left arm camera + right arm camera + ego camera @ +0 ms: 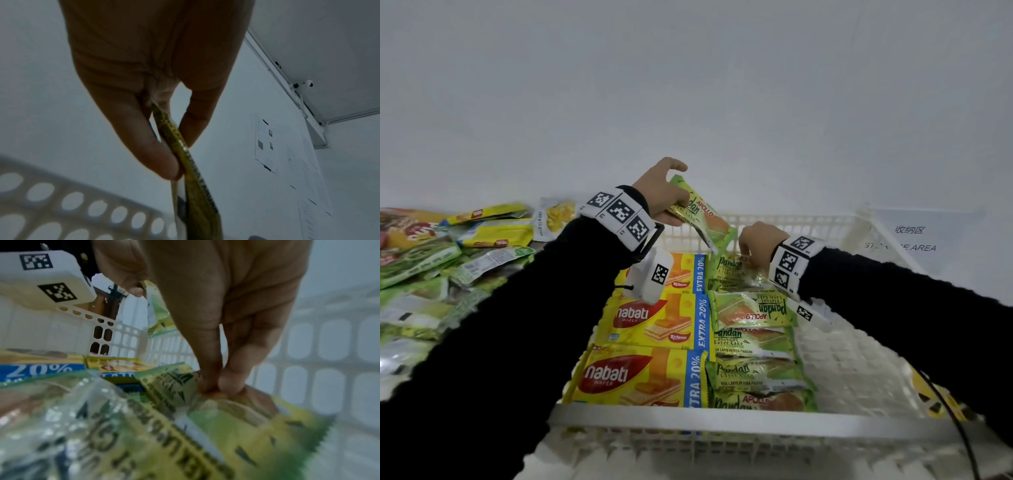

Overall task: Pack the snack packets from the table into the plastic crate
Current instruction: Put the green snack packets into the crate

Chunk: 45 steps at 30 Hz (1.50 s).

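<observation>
Head view: loose snack packets (448, 260) piled on table at left. Left hand (661, 195) pinches a green Pandan layer-cake packet (702, 214) between thumb and curled fingers (156, 155), held above white perforated plastic crate (722, 419). Right hand (758, 243), fingertips (230, 382) together, presses on a Pandan packet (736, 270) lying at the crate's far end.
</observation>
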Available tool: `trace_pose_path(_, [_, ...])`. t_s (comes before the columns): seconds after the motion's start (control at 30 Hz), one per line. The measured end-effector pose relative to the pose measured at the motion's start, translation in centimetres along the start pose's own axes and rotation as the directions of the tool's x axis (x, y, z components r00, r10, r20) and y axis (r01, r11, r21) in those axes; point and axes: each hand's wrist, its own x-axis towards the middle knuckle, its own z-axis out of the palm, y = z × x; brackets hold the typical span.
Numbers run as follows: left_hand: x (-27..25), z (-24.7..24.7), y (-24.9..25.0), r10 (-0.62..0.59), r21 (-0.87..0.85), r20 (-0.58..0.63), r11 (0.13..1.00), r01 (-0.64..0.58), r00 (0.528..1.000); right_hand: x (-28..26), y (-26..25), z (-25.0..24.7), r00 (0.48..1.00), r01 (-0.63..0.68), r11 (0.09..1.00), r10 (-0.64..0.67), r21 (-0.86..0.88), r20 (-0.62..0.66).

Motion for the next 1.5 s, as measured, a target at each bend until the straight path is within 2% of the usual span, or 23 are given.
trace_pose_path(0.17, [-0.5,0.2,0.2,-0.017,0.085,0.085,0.996,0.01,0.996,0.0,0.1,0.0,0.998,0.044,0.999,-0.043,0.028,-0.042])
trace_pose_path(0.3, [-0.2,-0.1,0.1,-0.037,0.109,0.086,0.994,0.028,0.996,-1.0,1.3,0.1,0.994,0.112,0.994,-0.112,0.002,-0.01])
trace_pose_path(0.43, [0.2,-0.2,0.0,-0.045,0.112,0.072,0.993,0.037,0.996,-1.7,1.5,1.5,0.972,0.203,0.979,-0.201,-0.008,0.126])
trace_pose_path(0.5, [0.2,-0.1,0.1,-0.045,0.12,0.07,0.992,0.036,0.997,-1.8,1.1,2.3,0.949,0.23,0.972,-0.212,-0.055,0.234])
trace_pose_path(0.57, [0.1,0.0,0.1,-0.043,0.128,0.073,0.991,0.033,0.996,-1.8,0.9,2.5,0.938,0.247,0.965,-0.214,-0.093,0.272])
trace_pose_path(0.73, [0.2,0.0,0.0,-0.05,0.139,0.078,0.99,0.039,0.996,-2.8,1.3,0.3,0.955,0.248,0.967,-0.254,0.058,0.155])
trace_pose_path(0.83, [0.2,0.0,-0.1,-0.042,0.127,0.067,0.991,0.033,0.997,-4.4,0.6,-0.4,0.924,0.302,0.953,-0.3,0.029,0.238])
trace_pose_path(0.9, [0.1,0.1,-0.1,-0.041,0.127,0.064,0.991,0.032,0.997,-5.1,-0.1,0.3,0.912,0.298,0.954,-0.274,-0.032,0.304])
trace_pose_path(0.97, [0.0,0.2,-0.1,-0.039,0.128,0.064,0.991,0.031,0.997,-5.2,-0.4,1.2,0.918,0.283,0.958,-0.261,-0.032,0.298])
trace_pose_path(1.03, [0.0,0.3,-0.2,-0.037,0.129,0.068,0.991,0.028,0.997,-5.0,-0.2,1.4,0.925,0.292,0.955,-0.296,0.053,0.239])
trace_pose_path(1.1, [0.1,0.4,-0.3,-0.037,0.125,0.076,0.992,0.028,0.996,-4.9,0.3,0.8,0.928,0.274,0.95,-0.302,0.15,0.218])
trace_pose_path(1.17, [0.2,0.6,-0.4,-0.039,0.127,0.083,0.991,0.028,0.996,-5.0,0.7,0.4,0.918,0.225,0.943,-0.289,0.245,0.272])
trace_pose_path(1.23, [0.3,0.8,-0.4,-0.035,0.135,0.089,0.991,0.023,0.995,-5.1,0.8,0.4,0.884,0.107,0.891,-0.288,0.441,0.368])
trace_pose_path(1.3, [0.3,0.9,-0.4,-0.027,0.147,0.092,0.989,0.014,0.995,-5.5,0.8,0.6,0.848,-0.052,0.796,-0.284,0.603,0.448])
trace_pose_path(1.33, [0.3,1.0,-0.4,-0.023,0.155,0.093,0.988,0.008,0.995,-5.8,0.8,0.7,0.828,-0.105,0.778,-0.277,0.62,0.488])
trace_pose_path(1.4, [0.1,1.1,-0.4,-0.01,0.184,0.089,0.983,-0.006,0.996,-6.5,0.4,0.8,0.791,-0.145,0.81,-0.251,0.569,0.558])
trace_pose_path(1.43, [0.1,1.1,-0.4,-0.001,0.201,0.088,0.979,-0.017,0.996,-6.8,0.2,0.8,0.801,-0.073,0.861,-0.25,0.504,0.544])
trace_pose_path(1.5, [0.1,1.3,-0.5,0.016,0.226,0.09,0.974,-0.036,0.996,-7.0,-0.2,0.6,0.854,0.263,0.934,-0.342,0.241,0.393])
